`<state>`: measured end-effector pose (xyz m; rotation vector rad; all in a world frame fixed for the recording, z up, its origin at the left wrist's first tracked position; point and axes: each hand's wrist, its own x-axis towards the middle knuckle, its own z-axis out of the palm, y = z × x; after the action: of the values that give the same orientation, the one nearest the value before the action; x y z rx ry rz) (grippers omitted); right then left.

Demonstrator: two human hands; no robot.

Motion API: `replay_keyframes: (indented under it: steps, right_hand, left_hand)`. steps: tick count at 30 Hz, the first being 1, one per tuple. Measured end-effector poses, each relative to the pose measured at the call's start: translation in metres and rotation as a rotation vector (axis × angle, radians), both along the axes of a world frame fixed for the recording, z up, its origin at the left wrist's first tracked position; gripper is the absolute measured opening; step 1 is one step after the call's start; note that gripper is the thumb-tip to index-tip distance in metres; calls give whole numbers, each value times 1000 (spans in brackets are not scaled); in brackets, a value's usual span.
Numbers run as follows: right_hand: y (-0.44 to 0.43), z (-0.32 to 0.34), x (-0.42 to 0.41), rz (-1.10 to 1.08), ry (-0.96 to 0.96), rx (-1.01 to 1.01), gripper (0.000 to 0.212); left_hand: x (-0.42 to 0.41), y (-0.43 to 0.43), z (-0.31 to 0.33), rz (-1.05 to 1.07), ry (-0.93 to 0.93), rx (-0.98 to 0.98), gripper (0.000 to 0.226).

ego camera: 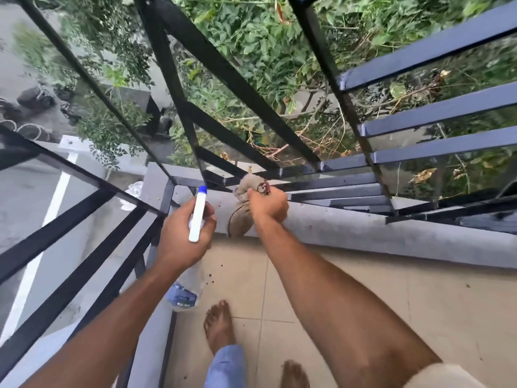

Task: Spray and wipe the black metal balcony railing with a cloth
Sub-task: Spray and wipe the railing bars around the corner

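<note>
Left hand: my left hand (186, 233) grips the spray bottle (197, 217), its blue-tipped nozzle uppermost, near the corner post.
Right hand: my right hand (267, 204) clenches the tan cloth (242, 219) against the bottom bar of the black railing (223, 70).
Around: grey ledge (363, 228) under the bars; green bushes (251, 37) beyond; my bare feet (219, 326) on the tiled floor (391, 303).
Hidden: my left hand covers the bottle's neck; a small dark red thing at my right fingers is unclear.
</note>
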<state>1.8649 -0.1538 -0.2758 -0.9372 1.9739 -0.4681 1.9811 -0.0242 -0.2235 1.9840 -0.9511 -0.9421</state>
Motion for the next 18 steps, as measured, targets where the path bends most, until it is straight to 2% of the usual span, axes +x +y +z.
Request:
replay_keyframes:
  steps: [4,6,9,11,15,18]
  right_hand:
    - [-2,3,-9,188,40,32,20]
    - [3,6,-24,275,67,37,20]
    - [11,10,-52,384,100,31,16]
    - [12,7,-61,426,123,-9,10]
    - [12,-23,-54,559,125,-216,25]
    - [10,-48,-41,616,102,-484,28]
  left_hand:
    - [-5,13,-2,64,3,13,11]
    - [-11,21,-2,25,-60,47,4]
    - [-24,23,-4,-3,-75,108,16]
    - [-29,17,-11,11,-66,123,8]
    - [-27,-1,-53,69,-93,126,17]
    - [-17,-15,-89,119,-85,54,19]
